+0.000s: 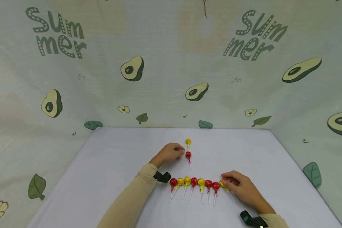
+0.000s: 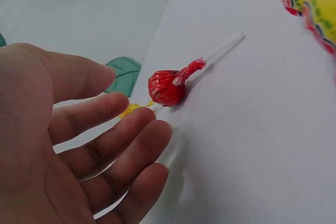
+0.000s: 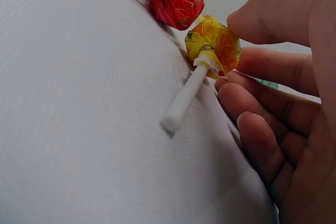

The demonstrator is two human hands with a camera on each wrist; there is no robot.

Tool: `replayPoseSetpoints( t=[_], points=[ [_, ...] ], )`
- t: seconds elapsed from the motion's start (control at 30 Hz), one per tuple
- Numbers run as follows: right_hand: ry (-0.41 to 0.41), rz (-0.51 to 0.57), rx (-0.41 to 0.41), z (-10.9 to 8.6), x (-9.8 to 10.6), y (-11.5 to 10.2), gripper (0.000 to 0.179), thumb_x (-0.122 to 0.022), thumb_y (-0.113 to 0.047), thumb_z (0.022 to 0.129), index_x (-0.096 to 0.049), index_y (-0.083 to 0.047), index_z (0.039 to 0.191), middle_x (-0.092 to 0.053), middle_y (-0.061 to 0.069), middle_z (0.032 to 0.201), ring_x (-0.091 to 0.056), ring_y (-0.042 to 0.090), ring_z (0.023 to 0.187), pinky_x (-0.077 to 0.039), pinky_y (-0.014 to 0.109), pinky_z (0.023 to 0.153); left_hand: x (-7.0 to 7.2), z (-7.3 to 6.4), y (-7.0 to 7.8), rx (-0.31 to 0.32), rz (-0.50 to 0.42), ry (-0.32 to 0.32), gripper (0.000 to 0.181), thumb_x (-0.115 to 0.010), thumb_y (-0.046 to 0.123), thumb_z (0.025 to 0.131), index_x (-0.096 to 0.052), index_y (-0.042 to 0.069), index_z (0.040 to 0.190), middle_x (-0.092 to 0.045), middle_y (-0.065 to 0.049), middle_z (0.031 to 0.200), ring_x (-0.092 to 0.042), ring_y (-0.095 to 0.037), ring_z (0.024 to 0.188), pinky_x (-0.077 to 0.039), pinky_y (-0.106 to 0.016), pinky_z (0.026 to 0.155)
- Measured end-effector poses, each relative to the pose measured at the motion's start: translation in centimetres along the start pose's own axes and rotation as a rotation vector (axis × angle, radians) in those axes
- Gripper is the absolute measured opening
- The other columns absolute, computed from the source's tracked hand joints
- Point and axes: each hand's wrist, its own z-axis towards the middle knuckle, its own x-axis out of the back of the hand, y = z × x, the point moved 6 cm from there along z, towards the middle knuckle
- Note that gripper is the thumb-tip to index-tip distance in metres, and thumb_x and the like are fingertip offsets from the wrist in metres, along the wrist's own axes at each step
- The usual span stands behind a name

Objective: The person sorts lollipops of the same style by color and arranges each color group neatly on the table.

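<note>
My left hand (image 1: 171, 152) is just left of a red lollipop (image 1: 188, 155) lying on the white table. In the left wrist view its fingers are loosely bent beside the red wrapped head (image 2: 167, 87), with nothing between thumb and fingers. Beyond it lies a yellow lollipop (image 1: 188, 141), its stick toward the red one. My right hand (image 1: 242, 186) pinches a yellow lollipop (image 3: 212, 45) by its head between thumb and fingers, at the right end of a row. That lollipop's white stick (image 3: 185, 100) points away from the palm. A red lollipop (image 3: 176, 1) is right beside it.
Several red and yellow lollipops, among them a red one (image 1: 194, 181) and a yellow one (image 1: 201, 182), form a row with sticks toward me. The white table (image 1: 116, 148) meets a printed cloth (image 1: 162, 63) behind and at both sides.
</note>
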Motion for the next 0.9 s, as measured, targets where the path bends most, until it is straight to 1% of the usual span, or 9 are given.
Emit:
replayPoseSetpoints(
  t=[0.13,0.23,0.47,0.6,0.67,0.73,0.9],
  points=[
    [-0.004,-0.008,0.003,-0.1,0.0,0.2,0.026,-0.074,-0.03,0.093,-0.072,-0.018,0.115,-0.067,-0.008,0.103,-0.059,0.006,0.082,-0.05,0.025,0.071,-0.1,-0.8,-0.3,-0.049,0.014,0.022,0.02,-0.064,0.031,0.098,-0.072,0.017,0.109,-0.066,0.003,0.084,-0.06,-0.014,0.077,-0.047,-0.032,0.071],
    [-0.008,-0.006,0.012,-0.2,0.0,0.2,0.026,-0.074,-0.028,0.093,-0.072,-0.017,0.116,-0.067,-0.008,0.103,-0.059,0.006,0.082,-0.05,0.026,0.07,-0.2,-1.5,-0.2,-0.071,0.022,0.035,0.02,-0.064,0.031,0.098,-0.072,0.017,0.11,-0.065,0.007,0.084,-0.06,-0.013,0.077,-0.048,-0.032,0.071],
    [-0.039,-0.009,0.033,-0.1,-0.1,0.0,0.028,-0.075,-0.028,0.091,-0.071,-0.018,0.118,-0.064,-0.009,0.103,-0.058,0.007,0.085,-0.049,0.025,0.072,0.1,-3.8,-0.2,-0.085,0.035,0.066,0.023,-0.064,0.031,0.099,-0.072,0.015,0.115,-0.065,0.009,0.091,-0.06,-0.012,0.08,-0.051,-0.031,0.071],
    [-0.048,0.0,0.061,-0.2,0.0,-0.3,0.031,-0.078,-0.024,0.089,-0.071,-0.017,0.118,-0.064,-0.008,0.105,-0.057,0.007,0.086,-0.048,0.024,0.072,0.1,-4.8,-0.4,-0.08,0.035,0.064,0.025,-0.065,0.031,0.098,-0.072,0.016,0.115,-0.065,0.009,0.093,-0.059,-0.012,0.082,-0.051,-0.03,0.071],
    [-0.048,0.004,0.061,-0.2,0.0,-0.3,0.031,-0.079,-0.023,0.088,-0.072,-0.017,0.118,-0.065,-0.009,0.106,-0.057,0.007,0.086,-0.048,0.024,0.072,0.0,-5.3,-0.5,-0.079,0.024,0.057,0.025,-0.065,0.032,0.098,-0.072,0.015,0.116,-0.065,0.009,0.094,-0.059,-0.012,0.082,-0.051,-0.031,0.071],
    [-0.049,0.003,0.063,-0.2,-0.1,-0.2,0.03,-0.079,-0.023,0.087,-0.072,-0.019,0.117,-0.065,-0.009,0.106,-0.057,0.007,0.086,-0.049,0.024,0.073,0.0,-5.8,-0.6,-0.087,0.015,0.055,0.025,-0.065,0.031,0.098,-0.072,0.015,0.116,-0.065,0.008,0.094,-0.059,-0.013,0.083,-0.051,-0.031,0.071],
    [-0.047,-0.002,0.079,-0.3,-0.3,0.0,0.026,-0.079,-0.022,0.087,-0.072,-0.021,0.113,-0.064,-0.01,0.105,-0.057,0.007,0.085,-0.049,0.024,0.073,-0.1,-6.9,-0.9,-0.082,0.019,0.064,0.024,-0.065,0.031,0.098,-0.073,0.015,0.115,-0.065,0.008,0.096,-0.058,-0.013,0.085,-0.051,-0.032,0.074]
  ],
)
